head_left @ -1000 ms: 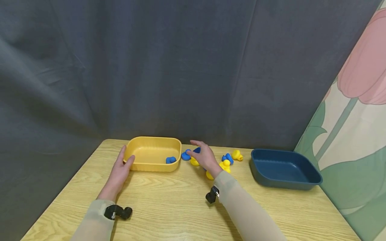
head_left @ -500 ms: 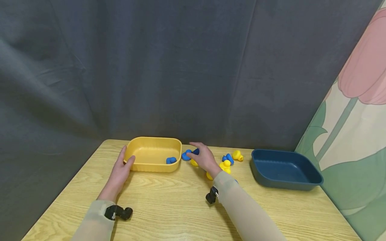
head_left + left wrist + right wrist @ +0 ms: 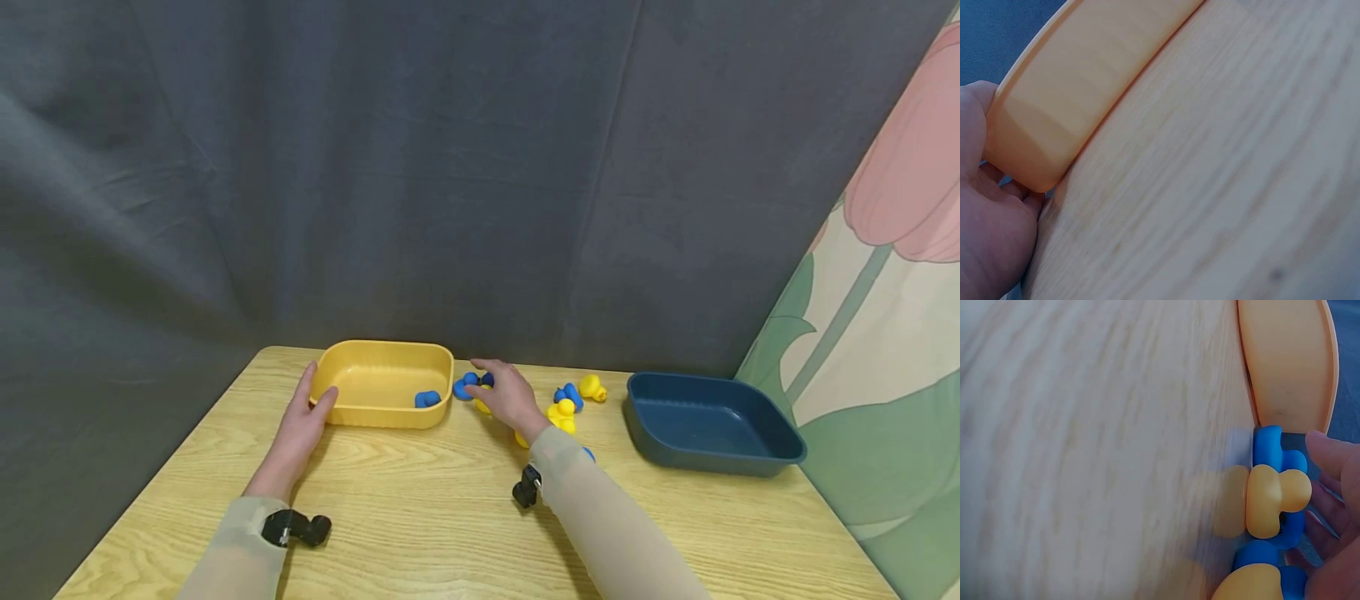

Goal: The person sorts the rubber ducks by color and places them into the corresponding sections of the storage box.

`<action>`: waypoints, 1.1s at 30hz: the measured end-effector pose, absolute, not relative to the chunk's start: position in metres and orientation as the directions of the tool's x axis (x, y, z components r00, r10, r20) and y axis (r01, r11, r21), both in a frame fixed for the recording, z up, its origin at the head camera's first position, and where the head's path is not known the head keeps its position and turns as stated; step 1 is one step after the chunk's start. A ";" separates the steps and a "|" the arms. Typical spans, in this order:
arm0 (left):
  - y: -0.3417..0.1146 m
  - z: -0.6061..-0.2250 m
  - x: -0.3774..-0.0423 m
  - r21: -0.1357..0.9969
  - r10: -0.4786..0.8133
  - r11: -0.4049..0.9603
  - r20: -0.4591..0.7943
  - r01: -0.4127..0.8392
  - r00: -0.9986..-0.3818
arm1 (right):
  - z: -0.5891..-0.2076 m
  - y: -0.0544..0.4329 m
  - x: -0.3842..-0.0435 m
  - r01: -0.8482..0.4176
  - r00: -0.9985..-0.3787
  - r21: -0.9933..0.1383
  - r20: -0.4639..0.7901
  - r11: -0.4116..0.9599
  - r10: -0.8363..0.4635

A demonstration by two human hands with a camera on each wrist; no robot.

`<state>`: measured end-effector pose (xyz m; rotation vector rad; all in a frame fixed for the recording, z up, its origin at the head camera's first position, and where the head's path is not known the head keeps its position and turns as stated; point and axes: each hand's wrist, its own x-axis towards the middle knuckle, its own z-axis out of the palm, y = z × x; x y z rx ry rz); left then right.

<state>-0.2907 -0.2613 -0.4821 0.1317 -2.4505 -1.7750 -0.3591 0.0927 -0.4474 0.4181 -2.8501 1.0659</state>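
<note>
My left hand (image 3: 298, 421) holds the left end of a yellow plastic tub (image 3: 386, 418), its thumb at the near corner and its fingers along the end wall. One small blue toy duck (image 3: 427, 399) lies inside the tub, near its right end. Just right of the tub, my right hand (image 3: 512, 398) hovers with thumb and fingers apart, beside a blue duck (image 3: 462, 388). In the right wrist view a yellow duck (image 3: 1264, 501) stands close to that hand, between blue ducks, with nothing visibly gripped. The right hand partly hides the cluster in the head view.
More yellow ducks (image 3: 560, 415) and blue ducks (image 3: 568, 397) lie scattered to the right of the right hand. A dark blue tub (image 3: 712, 457) stands at the table's right side. A grey curtain (image 3: 450, 167) hangs behind the wooden table (image 3: 420, 517).
The right hand has lowered slightly toward the ducks, its thumb and fingers still apart. The left hand stays at the yellow tub. The whole view has shifted very slightly.
</note>
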 end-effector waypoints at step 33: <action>-0.261 -0.482 -0.291 0.947 -0.147 0.319 0.030 -0.018 -0.989 | -0.453 0.085 -0.360 -0.319 -0.942 -0.511 0.260 0.798 -0.210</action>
